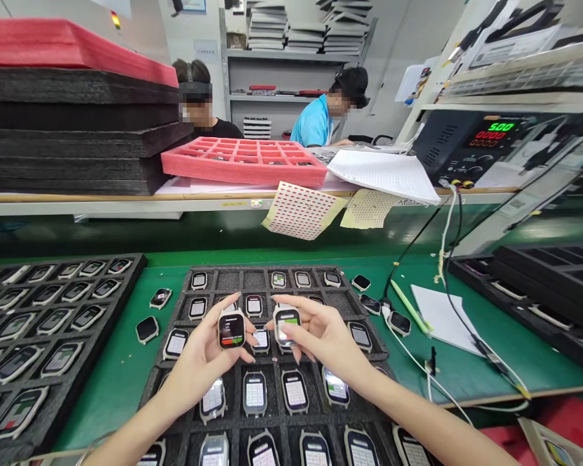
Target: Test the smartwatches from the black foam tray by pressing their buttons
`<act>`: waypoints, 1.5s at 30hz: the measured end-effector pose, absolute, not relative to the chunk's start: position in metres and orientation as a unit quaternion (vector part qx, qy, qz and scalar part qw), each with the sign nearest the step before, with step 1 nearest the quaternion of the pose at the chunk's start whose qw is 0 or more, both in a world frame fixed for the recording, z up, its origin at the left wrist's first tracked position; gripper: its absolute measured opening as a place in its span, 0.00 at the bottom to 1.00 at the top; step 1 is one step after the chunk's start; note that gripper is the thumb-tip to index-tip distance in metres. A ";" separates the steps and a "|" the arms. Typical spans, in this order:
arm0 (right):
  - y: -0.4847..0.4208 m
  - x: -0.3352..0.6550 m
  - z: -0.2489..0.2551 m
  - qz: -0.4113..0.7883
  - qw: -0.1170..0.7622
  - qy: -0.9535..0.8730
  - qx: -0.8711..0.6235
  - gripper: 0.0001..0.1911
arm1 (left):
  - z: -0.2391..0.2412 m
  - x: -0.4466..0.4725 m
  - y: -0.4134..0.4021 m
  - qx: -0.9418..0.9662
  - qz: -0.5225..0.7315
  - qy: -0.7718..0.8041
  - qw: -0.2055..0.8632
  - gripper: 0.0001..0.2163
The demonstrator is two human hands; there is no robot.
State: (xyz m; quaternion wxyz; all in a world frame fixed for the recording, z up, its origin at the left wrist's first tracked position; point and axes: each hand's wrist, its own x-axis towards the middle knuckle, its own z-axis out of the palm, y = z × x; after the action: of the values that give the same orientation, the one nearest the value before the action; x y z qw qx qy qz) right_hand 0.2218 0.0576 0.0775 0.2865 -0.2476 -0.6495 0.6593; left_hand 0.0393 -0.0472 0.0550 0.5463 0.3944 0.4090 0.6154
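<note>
My left hand (206,353) is closed round a smartwatch (231,329) without a strap; its lit screen has a black page with red and green at the bottom. In my right hand (320,330) is another smartwatch (286,318), with the thumb lying on its white and green screen. Both are held above a black foam tray (276,359). Strapless watches with lit screens, such as this watch (255,393), lie in many of its compartments. Several compartments at the back hold no watch. My hands hide part of the middle rows.
A second foam tray (58,388) of watches lies left, with loose watches (148,329) beside it. Right are a charging cable (408,353), a green pen (411,305) and paper (442,314). A shelf (214,206) carries a red tray (243,175) and a power supply (466,149). Two people sit beyond.
</note>
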 end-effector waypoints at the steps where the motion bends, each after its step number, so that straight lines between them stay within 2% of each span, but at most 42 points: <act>1: 0.058 0.222 0.077 0.661 0.282 -0.650 -0.247 0.22 | 0.055 0.039 -0.047 0.395 0.615 0.407 0.547 0.31; 9: 0.059 0.223 0.074 0.711 0.242 -0.639 -0.167 0.29 | 0.056 0.040 -0.044 0.401 0.621 0.396 0.545 0.31; 17: 0.055 0.219 0.072 0.703 0.254 -0.645 -0.161 0.25 | 0.056 0.039 -0.042 0.408 0.609 0.412 0.542 0.27; 23: 0.057 0.217 0.071 0.673 0.301 -0.649 -0.188 0.15 | 0.058 0.038 -0.041 0.430 0.606 0.408 0.531 0.24; 27: 0.059 0.215 0.068 0.662 0.299 -0.655 -0.207 0.13 | 0.058 0.039 -0.040 0.426 0.601 0.432 0.520 0.20; 31: 0.059 0.218 0.067 0.700 0.277 -0.636 -0.169 0.16 | 0.057 0.039 -0.039 0.418 0.596 0.445 0.521 0.21; 35: 0.056 0.220 0.070 0.723 0.248 -0.628 -0.144 0.27 | 0.057 0.038 -0.041 0.416 0.614 0.426 0.519 0.27; 38: 0.056 0.219 0.069 0.704 0.254 -0.644 -0.157 0.26 | 0.056 0.039 -0.041 0.406 0.625 0.404 0.530 0.34; 41: 0.057 0.218 0.067 0.692 0.248 -0.658 -0.160 0.25 | 0.055 0.039 -0.040 0.392 0.623 0.413 0.536 0.35; 45: 0.060 0.218 0.065 0.679 0.228 -0.680 -0.157 0.31 | 0.051 0.037 -0.039 0.398 0.615 0.409 0.545 0.37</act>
State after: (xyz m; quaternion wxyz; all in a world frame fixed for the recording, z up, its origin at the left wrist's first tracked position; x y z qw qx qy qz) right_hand 0.2183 0.0601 0.0649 0.2279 -0.1574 -0.6799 0.6790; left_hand 0.0373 -0.0391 0.0508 0.5446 0.3977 0.4094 0.6146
